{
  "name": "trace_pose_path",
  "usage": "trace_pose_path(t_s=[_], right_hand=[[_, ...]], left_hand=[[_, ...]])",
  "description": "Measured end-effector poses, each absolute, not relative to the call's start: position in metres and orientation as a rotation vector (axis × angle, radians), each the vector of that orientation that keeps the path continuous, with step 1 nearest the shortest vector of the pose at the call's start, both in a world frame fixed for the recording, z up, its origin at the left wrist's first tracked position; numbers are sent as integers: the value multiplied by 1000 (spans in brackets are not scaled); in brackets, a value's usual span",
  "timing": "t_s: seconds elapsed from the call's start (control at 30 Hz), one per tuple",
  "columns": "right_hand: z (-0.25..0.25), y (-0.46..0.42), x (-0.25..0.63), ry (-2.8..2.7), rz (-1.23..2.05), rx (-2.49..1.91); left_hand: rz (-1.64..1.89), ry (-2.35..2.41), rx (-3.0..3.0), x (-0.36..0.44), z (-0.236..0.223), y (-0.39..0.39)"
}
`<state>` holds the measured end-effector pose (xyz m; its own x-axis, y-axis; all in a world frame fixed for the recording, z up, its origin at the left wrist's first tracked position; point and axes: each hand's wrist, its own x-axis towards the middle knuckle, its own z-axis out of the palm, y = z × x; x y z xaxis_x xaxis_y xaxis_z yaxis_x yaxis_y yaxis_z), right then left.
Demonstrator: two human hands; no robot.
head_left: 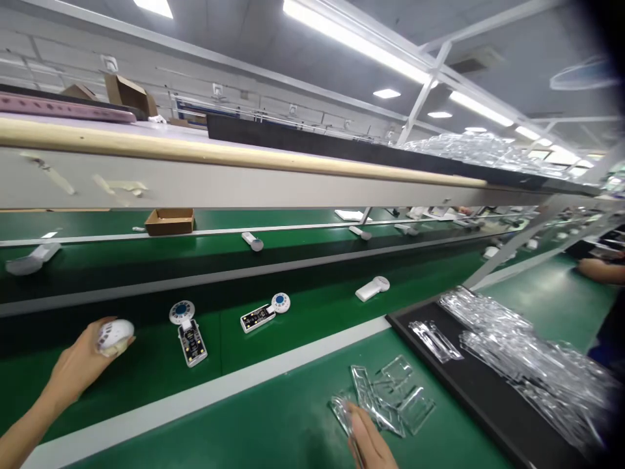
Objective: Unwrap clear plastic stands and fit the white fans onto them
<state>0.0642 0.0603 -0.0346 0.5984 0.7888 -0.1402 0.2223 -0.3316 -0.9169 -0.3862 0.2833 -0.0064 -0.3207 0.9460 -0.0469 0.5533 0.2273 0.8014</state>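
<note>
My left hand [81, 357] is closed around a white round-headed device [116, 333] above the green belt at the left. Most of the device's body is hidden by my fingers. To its right lie two white devices with open bodies showing dark circuit boards, the nearer device [193, 342] and the farther device [258, 317]. At the bottom, my right hand [368, 440] grips a clear plastic piece [340, 412], with its lower part cut off by the frame. Several more clear plastic frames [375, 397] lie loose on the green table just beyond that hand.
A black tray [439, 365] with a heap of clear plastic parts [527, 358] stands at the right. A closed white device [372, 288] rests on the belt. Behind are a second belt with more devices, a cardboard box [170, 223] and an overhead shelf [244, 176]. Another person's arm [600, 270] shows far right.
</note>
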Motion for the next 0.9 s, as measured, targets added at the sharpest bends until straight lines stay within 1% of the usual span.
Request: trace_pose_path(t_s=[0.03, 0.1, 0.17, 0.27, 0.33, 0.43, 0.57, 0.67, 0.77, 0.9], right_hand=[[-25, 66, 49, -898, 751, -1851], [-4, 78, 17, -1149, 849, -1796], [18, 90, -14, -1420, 912, -1694], [44, 102, -48, -1641, 736, -1656], [52, 104, -59, -1699, 593, -1691], [53, 99, -61, -1714, 457, -1755], [43, 85, -55, -1701, 383, -1795], [34, 78, -43, -1681, 545, -1770], [29, 75, -27, -1663, 749, -1676], [31, 71, -13, -1672, 638, -1667]], left_hand=[[1001, 1886, 1255, -374, 6, 273], [1186, 1486, 1048, -339, 27, 249], [1232, 1158, 791, -295, 39, 223], [1273, 903, 464, -233, 44, 191], [1264, 801, 354, -203, 44, 176], [1208, 720, 341, -179, 46, 164], [1182, 716, 387, -167, 56, 161], [1180, 730, 436, -162, 61, 160], [1148, 732, 558, -154, 54, 151], [942, 893, 743, -141, 35, 132]])
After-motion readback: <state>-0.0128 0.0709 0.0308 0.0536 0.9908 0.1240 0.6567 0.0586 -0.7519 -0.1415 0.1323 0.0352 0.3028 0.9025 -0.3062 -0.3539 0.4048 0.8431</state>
